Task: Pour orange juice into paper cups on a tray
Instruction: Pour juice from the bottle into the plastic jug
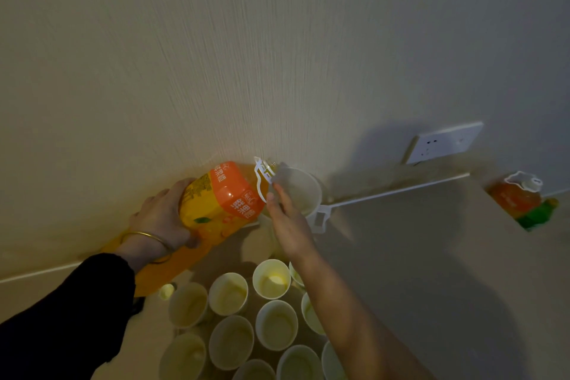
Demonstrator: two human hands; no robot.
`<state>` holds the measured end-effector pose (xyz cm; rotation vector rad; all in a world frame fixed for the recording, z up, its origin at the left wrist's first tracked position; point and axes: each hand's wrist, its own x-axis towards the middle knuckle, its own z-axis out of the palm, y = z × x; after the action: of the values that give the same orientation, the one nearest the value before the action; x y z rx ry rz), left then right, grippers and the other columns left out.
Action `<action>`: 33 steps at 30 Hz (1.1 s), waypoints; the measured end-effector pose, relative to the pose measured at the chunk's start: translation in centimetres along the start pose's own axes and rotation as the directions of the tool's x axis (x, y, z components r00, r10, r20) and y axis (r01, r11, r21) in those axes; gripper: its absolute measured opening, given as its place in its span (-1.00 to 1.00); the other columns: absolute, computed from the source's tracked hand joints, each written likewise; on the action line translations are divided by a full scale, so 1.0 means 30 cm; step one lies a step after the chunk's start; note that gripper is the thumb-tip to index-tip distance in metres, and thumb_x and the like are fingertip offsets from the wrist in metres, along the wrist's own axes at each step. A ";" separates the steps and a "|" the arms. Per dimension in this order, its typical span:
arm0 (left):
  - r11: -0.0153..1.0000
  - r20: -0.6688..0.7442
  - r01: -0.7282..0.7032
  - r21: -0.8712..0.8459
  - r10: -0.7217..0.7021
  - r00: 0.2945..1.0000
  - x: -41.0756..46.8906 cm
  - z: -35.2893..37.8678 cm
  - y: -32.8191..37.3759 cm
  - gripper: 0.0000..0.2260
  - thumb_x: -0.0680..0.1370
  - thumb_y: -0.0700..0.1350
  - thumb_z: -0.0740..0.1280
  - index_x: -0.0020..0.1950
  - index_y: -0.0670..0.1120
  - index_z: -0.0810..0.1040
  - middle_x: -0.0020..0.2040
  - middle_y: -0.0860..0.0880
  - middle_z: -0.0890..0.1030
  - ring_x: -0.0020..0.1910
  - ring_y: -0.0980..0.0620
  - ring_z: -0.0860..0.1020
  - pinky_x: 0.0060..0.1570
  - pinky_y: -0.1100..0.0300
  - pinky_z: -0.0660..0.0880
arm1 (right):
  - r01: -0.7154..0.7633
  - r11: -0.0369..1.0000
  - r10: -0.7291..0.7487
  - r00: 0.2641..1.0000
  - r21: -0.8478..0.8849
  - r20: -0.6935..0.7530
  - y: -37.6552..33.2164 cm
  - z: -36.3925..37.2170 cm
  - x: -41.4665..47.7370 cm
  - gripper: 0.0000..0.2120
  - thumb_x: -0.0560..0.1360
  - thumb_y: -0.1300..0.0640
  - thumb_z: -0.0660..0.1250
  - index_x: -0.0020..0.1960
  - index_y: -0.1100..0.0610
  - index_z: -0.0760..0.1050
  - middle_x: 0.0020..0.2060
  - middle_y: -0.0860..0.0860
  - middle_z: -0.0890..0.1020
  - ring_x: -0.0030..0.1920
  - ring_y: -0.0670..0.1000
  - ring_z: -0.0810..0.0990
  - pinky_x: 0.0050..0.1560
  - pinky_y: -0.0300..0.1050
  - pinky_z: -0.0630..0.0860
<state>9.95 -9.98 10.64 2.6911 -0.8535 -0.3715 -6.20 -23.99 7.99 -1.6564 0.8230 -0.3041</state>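
1. My view shows the left hand (160,216) clamped round the lower end of the juice bottle (222,197). The bottle lies almost on its side, with its neck toward the wall (277,40). I read this as the pouring tilt: a grip at the heavy end lets the wrist set the angle.
2. The right hand (287,225) grips one paper cup (300,191) by its wall, thumb on the near side, and holds it up at the bottle's mouth. I judge the cup is brought up to the neck so that the bulky bottle need not be aimed among crowded rims.
3. I cannot tell whether juice is running, because the mouth is blurred behind the white carry handle (262,179).
4. The other cups (271,278) stand close-packed below the right forearm, rims nearly touching. The light is too dim for me to judge how full they are.
5. An orange flat edge under the left wrist looks to me like the tray (160,271), though I cannot be sure.
6. A second bottle (518,197), capped, sits well apart on the right of the bench (401,256). A wall socket (444,142) is above the bench, and a white plastic loop (320,219) lies just beside the held cup.
7. For obstacles, the right forearm crosses over the packed cups, and the wall is close behind the bottle's neck. I judge that setting the cup down risks knocking its neighbours.
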 end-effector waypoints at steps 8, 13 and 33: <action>0.999 0.021 0.011 0.044 -0.012 1.000 -0.013 -0.003 0.001 0.10 -0.02 -0.06 0.63 0.44 0.17 0.17 0.25 -0.10 0.47 0.23 -0.23 0.42 0.15 -0.20 0.42 | 0.017 1.000 -0.017 1.000 -0.022 -0.008 0.021 0.030 0.008 -0.46 0.52 -0.31 -0.07 0.47 -0.22 0.15 0.35 -0.05 0.44 0.40 0.07 0.33 0.40 0.24 0.20; 0.999 0.043 0.033 0.002 -0.033 0.999 -0.009 0.005 -0.006 0.13 -0.10 -0.02 0.57 0.43 0.17 0.18 0.25 -0.11 0.47 0.23 -0.24 0.42 0.14 -0.21 0.43 | 0.023 1.000 -0.023 1.000 0.008 -0.004 0.017 0.028 0.013 -0.42 0.48 -0.36 -0.07 0.46 -0.24 0.16 0.35 -0.08 0.45 0.41 0.06 0.31 0.40 0.25 0.18; 0.998 0.054 0.019 0.054 -0.022 0.998 0.005 -0.017 0.007 0.11 -0.03 -0.08 0.61 0.44 0.16 0.17 0.25 -0.10 0.48 0.21 -0.24 0.43 0.13 -0.19 0.45 | 0.023 0.997 -0.023 1.000 0.067 0.000 0.002 -0.001 -0.008 -0.57 0.62 -0.17 0.02 0.46 -0.14 0.22 0.34 -0.06 0.46 0.38 0.02 0.36 0.42 0.17 0.21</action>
<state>10.13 -10.15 11.15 2.7523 -0.8628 -0.4345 -6.42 -23.85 7.99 -1.6046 0.7854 -0.3438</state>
